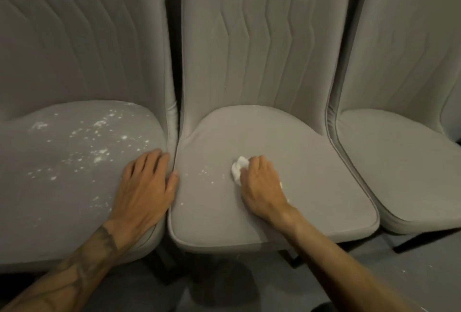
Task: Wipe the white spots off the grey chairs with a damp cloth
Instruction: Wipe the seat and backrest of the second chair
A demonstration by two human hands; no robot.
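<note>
Three grey chairs (249, 49) fill the frame side by side, their seat edges nearly touching. At centre, my right grip (262, 184) curls round a white cloth (238, 167) and presses it onto the middle seat (287, 142), with bare fabric open to its right. My left grip (146, 187) lies flat with fingers spread on the left seat's (50, 199) right edge (white spots (99, 154) scatter beyond it).

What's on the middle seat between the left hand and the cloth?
In the head view, a small cluster of white spots lies on the middle seat between the left hand and the cloth in the right hand.
</note>
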